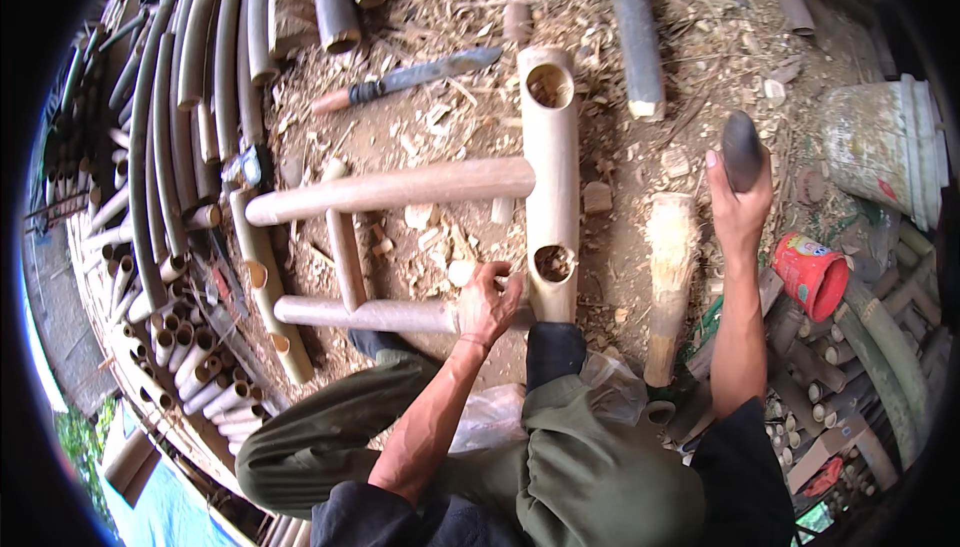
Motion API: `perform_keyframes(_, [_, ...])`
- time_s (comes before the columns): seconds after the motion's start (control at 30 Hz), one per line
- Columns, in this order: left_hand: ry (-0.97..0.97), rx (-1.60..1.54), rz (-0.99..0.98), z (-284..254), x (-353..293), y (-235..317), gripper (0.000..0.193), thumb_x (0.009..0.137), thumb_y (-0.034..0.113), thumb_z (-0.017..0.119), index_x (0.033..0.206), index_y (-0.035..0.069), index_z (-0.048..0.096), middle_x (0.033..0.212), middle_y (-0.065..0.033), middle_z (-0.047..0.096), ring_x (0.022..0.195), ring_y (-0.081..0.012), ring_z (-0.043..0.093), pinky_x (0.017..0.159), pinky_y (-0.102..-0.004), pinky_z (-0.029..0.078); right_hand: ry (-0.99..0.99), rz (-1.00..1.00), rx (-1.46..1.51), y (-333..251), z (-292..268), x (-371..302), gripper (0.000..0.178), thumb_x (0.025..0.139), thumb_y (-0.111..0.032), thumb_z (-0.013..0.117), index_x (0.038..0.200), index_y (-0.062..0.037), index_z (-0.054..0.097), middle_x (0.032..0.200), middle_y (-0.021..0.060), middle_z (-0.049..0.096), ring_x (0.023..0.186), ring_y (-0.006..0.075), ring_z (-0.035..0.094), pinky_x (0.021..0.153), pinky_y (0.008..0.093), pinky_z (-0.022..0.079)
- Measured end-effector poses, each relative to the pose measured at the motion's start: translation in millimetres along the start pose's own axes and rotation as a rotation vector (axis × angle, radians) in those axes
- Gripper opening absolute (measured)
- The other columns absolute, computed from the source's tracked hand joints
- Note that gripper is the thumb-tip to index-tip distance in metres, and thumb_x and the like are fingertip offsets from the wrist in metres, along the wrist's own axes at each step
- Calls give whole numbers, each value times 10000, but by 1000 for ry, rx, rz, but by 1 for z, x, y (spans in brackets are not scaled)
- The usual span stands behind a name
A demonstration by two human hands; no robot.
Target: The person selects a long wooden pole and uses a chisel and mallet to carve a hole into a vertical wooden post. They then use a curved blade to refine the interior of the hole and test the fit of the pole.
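A bamboo frame lies on the ground before me, with two long rails joining a thick post [550,162] on the right to a slimmer post [262,282] on the left. My left hand [487,307] is over the near rail [380,315], close to the thick post, its fingers curled round the far side. Two round holes with chips inside open in the thick post. Raised off to the right, my right hand [742,197] grips a dark, smooth, rounded object [742,152]; its lower part is hidden in the palm. A pale, frayed wooden club-like piece [670,277] lies between that hand and the frame.
Beyond the frame lies a large knife [425,74]. Long bamboo poles [195,57] and stacked cut tubes [195,357] crowd the left. At right are a dirty white bucket [880,147], a red container [812,277] and more bamboo pieces. Wood chips cover the ground.
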State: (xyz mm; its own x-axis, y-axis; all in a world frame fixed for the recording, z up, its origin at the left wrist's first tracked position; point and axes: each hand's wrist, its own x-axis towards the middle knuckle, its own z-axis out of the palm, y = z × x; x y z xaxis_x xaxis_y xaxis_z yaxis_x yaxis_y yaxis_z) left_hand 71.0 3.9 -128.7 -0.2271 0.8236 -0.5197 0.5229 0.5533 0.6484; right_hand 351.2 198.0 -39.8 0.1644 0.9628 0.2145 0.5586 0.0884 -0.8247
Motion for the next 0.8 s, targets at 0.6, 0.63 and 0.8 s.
perform_keyframes(0.6, [231, 53, -16, -16, -12, 80, 378, 908, 374, 599, 744, 33, 607, 671, -183, 584, 637, -340, 602, 609, -437, 467, -293, 419, -393, 29, 60, 133, 796, 803, -346, 747, 1372, 24, 331, 1176, 228, 543, 1036, 299, 592, 713, 402, 583])
perform_keyframes(0.63, [301, -39, 3, -24, -4, 73, 381, 930, 338, 589, 726, 17, 578, 627, -122, 541, 605, -232, 525, 569, -383, 430, -395, 542, -150, -2, 40, 130, 780, 801, -358, 746, 1350, 31, 352, 1123, 212, 569, 971, 282, 618, 692, 403, 586])
perform_keyframes(0.8, [325, -502, 223, -54, 23, 169, 353, 969, 316, 576, 832, -8, 603, 723, -92, 609, 644, -175, 538, 608, -342, 460, -600, 632, 780, -44, -66, 20, 664, 805, -455, 701, 1218, 20, 491, 931, 126, 635, 739, 219, 671, 652, 374, 590])
